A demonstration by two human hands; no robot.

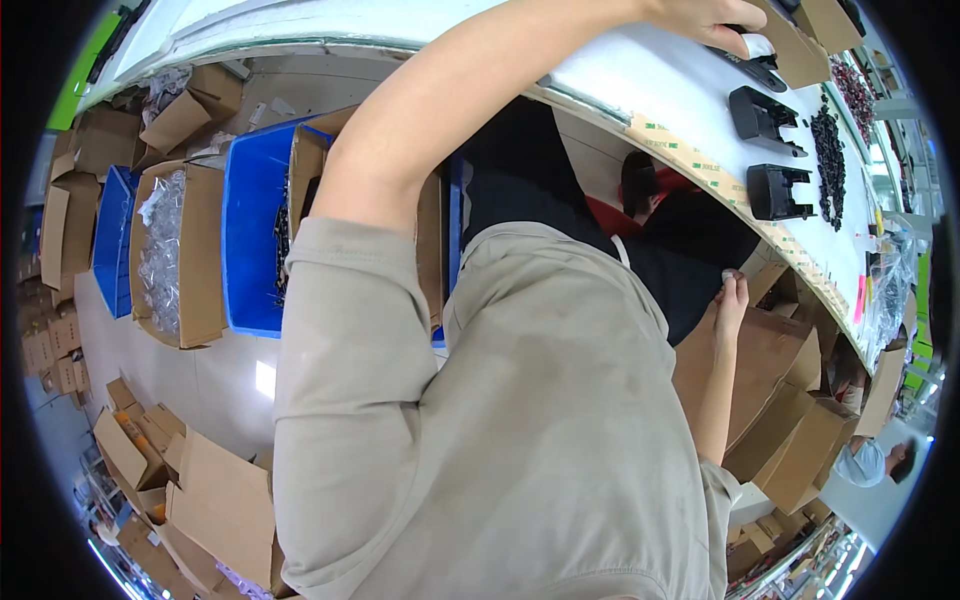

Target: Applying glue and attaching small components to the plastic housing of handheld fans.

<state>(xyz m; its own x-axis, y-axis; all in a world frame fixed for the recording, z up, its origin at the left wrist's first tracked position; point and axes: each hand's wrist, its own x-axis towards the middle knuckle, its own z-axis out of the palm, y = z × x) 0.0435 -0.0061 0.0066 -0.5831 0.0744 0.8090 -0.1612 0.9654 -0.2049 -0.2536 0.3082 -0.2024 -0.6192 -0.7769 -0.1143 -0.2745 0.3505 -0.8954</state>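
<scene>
Currently left hand stretched far onto white table, fingers curled over black plastic part; right hand pinching small white piece near cardboard box.

Bright, even overhead light, with glare on the white curved tabletop. Fisheye bending warps the edges. The rim corners are black.

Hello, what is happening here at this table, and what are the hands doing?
A person leans over a white table. The left hand reaches across to a black plastic part at the far edge. The right hand hangs below the table edge, pinching something small and white. Two more black parts and a pile of small dark pieces lie on the table.
</scene>
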